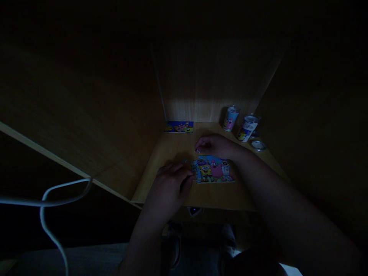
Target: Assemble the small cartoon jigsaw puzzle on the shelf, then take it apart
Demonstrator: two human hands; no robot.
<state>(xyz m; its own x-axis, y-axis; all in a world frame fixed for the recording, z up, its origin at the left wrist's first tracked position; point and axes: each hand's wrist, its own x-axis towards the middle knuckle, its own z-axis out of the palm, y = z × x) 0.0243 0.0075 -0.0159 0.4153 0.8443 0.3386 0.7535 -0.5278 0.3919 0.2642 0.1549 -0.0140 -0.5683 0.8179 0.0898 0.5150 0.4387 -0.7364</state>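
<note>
A jigsaw puzzle (214,171) with colourful cartoon figures lies flat on the wooden surface, its left edge uneven. Just above its upper left corner, my right hand (215,145) pinches a small puzzle piece (197,151) between thumb and fingertips. My left hand (171,186) rests at the puzzle's left side, thumb and index fingertips together against that edge; whether anything is between them is hidden. Beyond the left fingers lie a few small loose pieces (184,161), hard to make out in the dim light.
Two printed cans, one (230,119) by the back panel and another (247,128) nearer, stand at the right beside a round lid (258,145). A cartoon picture strip (178,127) lies at the back left. Wooden panels (115,99) enclose the space; a white cable (46,207) hangs left.
</note>
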